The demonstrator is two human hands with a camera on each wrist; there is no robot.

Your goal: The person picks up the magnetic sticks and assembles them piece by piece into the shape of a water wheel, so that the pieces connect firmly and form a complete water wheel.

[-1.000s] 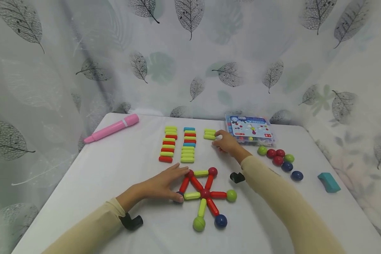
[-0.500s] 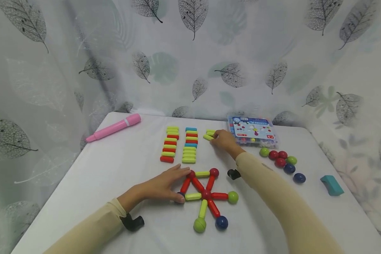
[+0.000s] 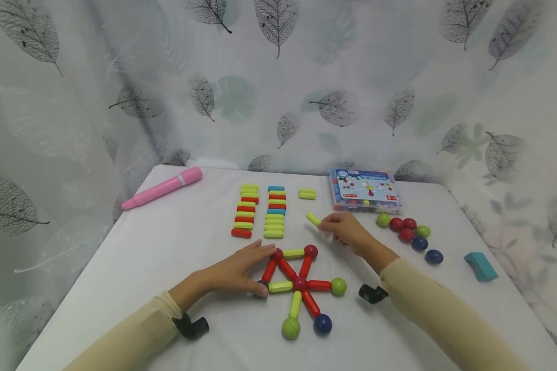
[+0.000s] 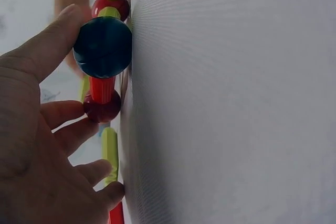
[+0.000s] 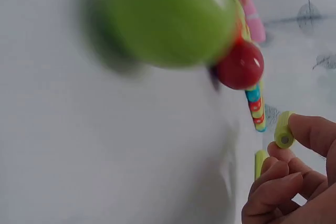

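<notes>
My right hand (image 3: 345,231) pinches a yellow-green magnetic rod (image 3: 313,219) between thumb and fingers, above the table. In the right wrist view the rod (image 5: 284,131) shows a round metal end. The left hand (image 3: 239,268) lies at the left side of a wheel-like figure of rods and balls, fingers fairly straight. Its thumb touches a dark blue ball (image 4: 103,47) and a fingertip meets a red ball (image 4: 102,106). The figure has a red centre ball (image 3: 299,283), with red and yellow-green rods running out to red, green and blue balls.
Two columns of rods (image 3: 275,216) lie behind the figure, with a short pair of rods (image 3: 307,194) to their right. A clear box (image 3: 366,188), loose balls (image 3: 406,235) and a teal block (image 3: 481,266) stand right. A pink pen-shaped object (image 3: 162,188) lies far left.
My right hand has taken one yellow-green rod from the small group at the back and brought it nearer the figure. The left hand has stayed where it was.
</notes>
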